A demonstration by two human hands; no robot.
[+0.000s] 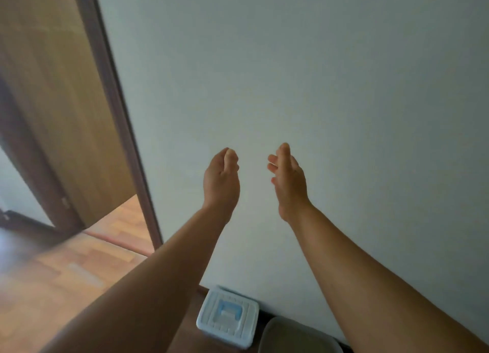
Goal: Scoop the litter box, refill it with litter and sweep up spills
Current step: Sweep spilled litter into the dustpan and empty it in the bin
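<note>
Grip, head view: left hand (221,179) and right hand (289,183) are raised side by side at frame centre, apart from each other. Their fingers are loosely curved, palms turned inward, and each holds nothing. They stand before a pale wall (330,61), probably a presenting pose rather than a working reach. Task things lie at the lower edge: a lidded white box (227,317) with a blue handle, closed, and just right of it a grey rounded rim (291,336). This may be the litter box, but too little shows to tell. Scooping appears not yet begun. Door (53,101) and wooden floor (66,273) fill the left.
</note>
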